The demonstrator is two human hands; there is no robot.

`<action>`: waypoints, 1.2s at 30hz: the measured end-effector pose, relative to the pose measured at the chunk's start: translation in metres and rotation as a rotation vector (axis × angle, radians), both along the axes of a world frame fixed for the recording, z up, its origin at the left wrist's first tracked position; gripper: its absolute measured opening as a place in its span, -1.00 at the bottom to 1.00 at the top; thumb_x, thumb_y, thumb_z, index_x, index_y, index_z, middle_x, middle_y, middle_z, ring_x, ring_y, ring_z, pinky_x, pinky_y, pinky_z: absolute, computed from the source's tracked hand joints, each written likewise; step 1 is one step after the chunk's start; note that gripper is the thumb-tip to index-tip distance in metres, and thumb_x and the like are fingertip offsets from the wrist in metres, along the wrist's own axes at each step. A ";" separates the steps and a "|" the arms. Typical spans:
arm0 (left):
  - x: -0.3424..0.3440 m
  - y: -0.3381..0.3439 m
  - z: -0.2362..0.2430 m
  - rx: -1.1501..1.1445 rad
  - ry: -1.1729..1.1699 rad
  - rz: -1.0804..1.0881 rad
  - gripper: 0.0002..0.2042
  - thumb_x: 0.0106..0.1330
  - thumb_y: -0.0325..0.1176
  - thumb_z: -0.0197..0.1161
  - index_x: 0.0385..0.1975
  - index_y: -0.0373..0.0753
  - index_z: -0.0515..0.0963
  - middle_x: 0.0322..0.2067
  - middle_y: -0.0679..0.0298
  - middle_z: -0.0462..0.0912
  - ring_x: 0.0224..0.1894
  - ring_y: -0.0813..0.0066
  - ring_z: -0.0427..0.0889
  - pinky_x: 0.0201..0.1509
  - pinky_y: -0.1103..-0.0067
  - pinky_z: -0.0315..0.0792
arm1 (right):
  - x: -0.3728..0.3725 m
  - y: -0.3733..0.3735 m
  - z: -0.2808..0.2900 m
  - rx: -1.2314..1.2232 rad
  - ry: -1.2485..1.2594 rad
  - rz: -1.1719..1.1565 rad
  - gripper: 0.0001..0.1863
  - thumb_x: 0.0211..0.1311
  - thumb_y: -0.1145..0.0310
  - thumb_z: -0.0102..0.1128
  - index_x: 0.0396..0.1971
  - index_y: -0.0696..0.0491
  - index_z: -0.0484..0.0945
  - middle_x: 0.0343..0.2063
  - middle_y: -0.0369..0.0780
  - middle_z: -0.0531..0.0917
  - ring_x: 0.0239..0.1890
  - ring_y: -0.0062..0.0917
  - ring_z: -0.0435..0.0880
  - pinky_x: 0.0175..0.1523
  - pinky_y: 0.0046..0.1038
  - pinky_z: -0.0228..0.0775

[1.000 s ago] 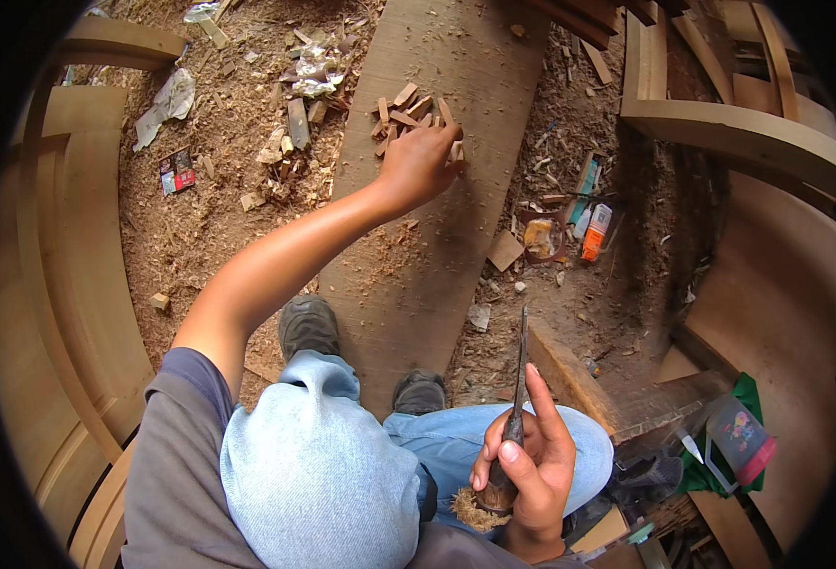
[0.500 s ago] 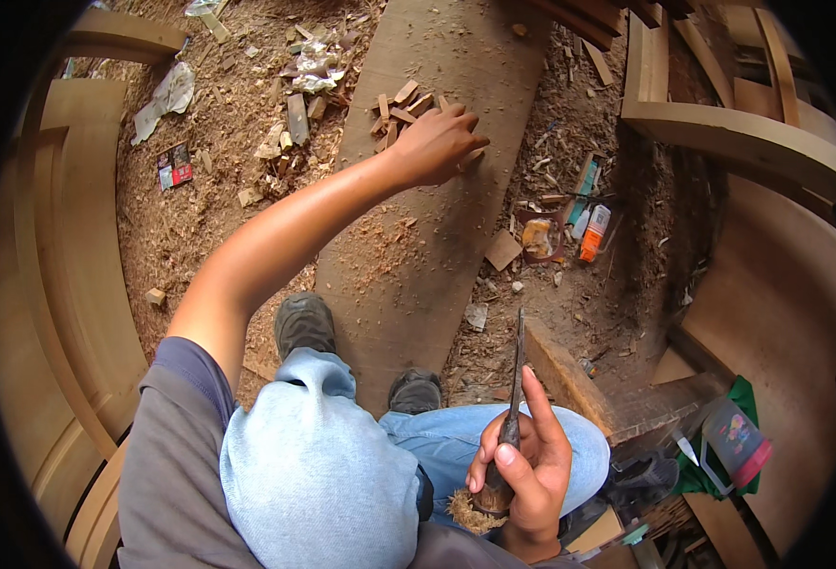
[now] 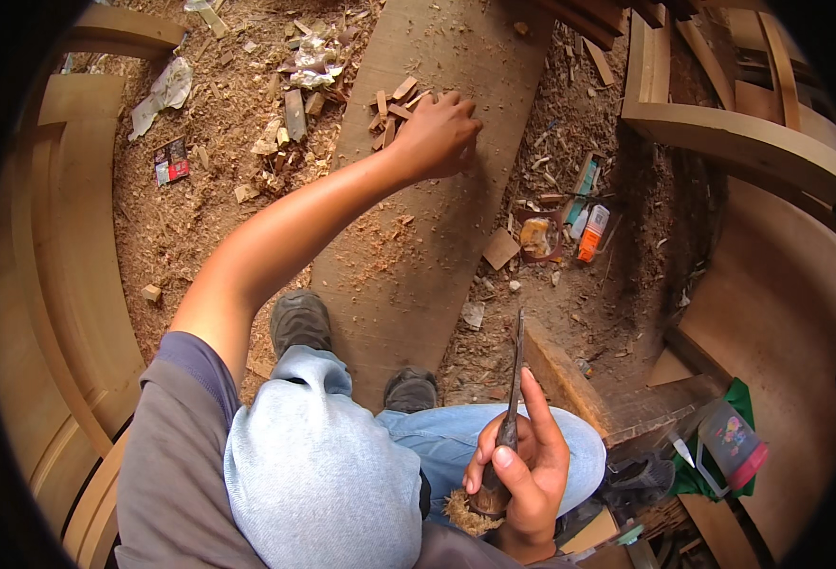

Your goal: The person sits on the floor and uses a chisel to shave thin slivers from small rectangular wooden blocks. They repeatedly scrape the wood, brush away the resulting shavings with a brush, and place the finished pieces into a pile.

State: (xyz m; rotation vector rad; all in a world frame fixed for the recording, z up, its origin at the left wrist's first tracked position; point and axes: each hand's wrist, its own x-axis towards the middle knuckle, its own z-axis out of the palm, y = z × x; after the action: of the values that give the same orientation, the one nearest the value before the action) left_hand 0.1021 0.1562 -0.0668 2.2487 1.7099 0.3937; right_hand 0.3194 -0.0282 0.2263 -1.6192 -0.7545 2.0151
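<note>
Okay, main change is at the left hand [image 3: 439, 135]: half a second ago it sat further right, with a piece of wood showing beside its fingers; now it's back in against the right side of the small wooden blocks [image 3: 399, 111], knuckles up, fingers bent down toward the board [image 3: 394, 327]. That piece can't be picked out any more. Whether the fingers are apart, together or closed on a block, cannot tell (the back of the hand hides them).

Blocks lie in a loose heap on the board, beyond the feet, left of the hand; the visible ones look much as they did, some stacked crosswise. Wood shavings [image 3: 389, 248] are scattered nearer the person, well apart from the heap.

Right hand [image 3: 530, 474] basically unchanged: wrapped around the handle of a chisel-like tool [image 3: 507, 431], blade pointing up and away, index finger extended alongside, frayed handle end low. Tool is held over the lap, touching none of the blocks.

So, my read: the shift counts as block handling, left hand only, with the tool merely parked in the other. No cutting at this moment.
</note>
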 end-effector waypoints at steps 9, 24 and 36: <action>0.008 -0.027 0.001 -0.038 0.198 0.177 -0.49 -0.06 0.11 0.48 -0.23 -0.14 0.62 -0.09 0.23 0.51 0.04 0.29 0.46 -0.06 0.26 0.34 | 0.001 0.002 0.004 -0.035 0.063 0.004 -0.23 0.32 0.53 0.11 0.47 0.22 0.00 -0.46 -0.16 0.51 -0.51 -0.56 0.55 -0.30 -0.51 0.49; 0.011 -0.020 -0.010 -0.074 0.201 0.126 -0.57 0.01 0.04 0.42 -0.21 -0.10 0.64 -0.13 0.25 0.56 0.06 0.29 0.47 -0.01 0.24 0.35 | -0.002 0.001 0.001 -0.006 -0.033 0.017 -0.18 0.25 0.41 0.18 0.48 0.15 0.04 -0.52 -0.14 0.51 -0.63 -0.50 0.57 -0.48 -0.47 0.53; 0.007 0.003 -0.012 -0.002 0.240 -0.010 -0.60 -0.08 -0.08 0.41 -0.28 -0.19 0.62 -0.17 0.22 0.56 0.02 0.30 0.48 -0.11 0.36 0.35 | -0.002 0.001 0.002 -0.015 -0.010 0.014 -0.20 0.28 0.44 0.15 0.47 0.18 0.02 -0.49 -0.15 0.51 -0.59 -0.53 0.56 -0.44 -0.49 0.49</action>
State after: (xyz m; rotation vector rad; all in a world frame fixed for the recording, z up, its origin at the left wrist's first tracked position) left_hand 0.1086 0.1592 -0.0785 2.3836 1.8085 0.1232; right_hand 0.3178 -0.0268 0.2288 -1.6376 -0.7579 2.0290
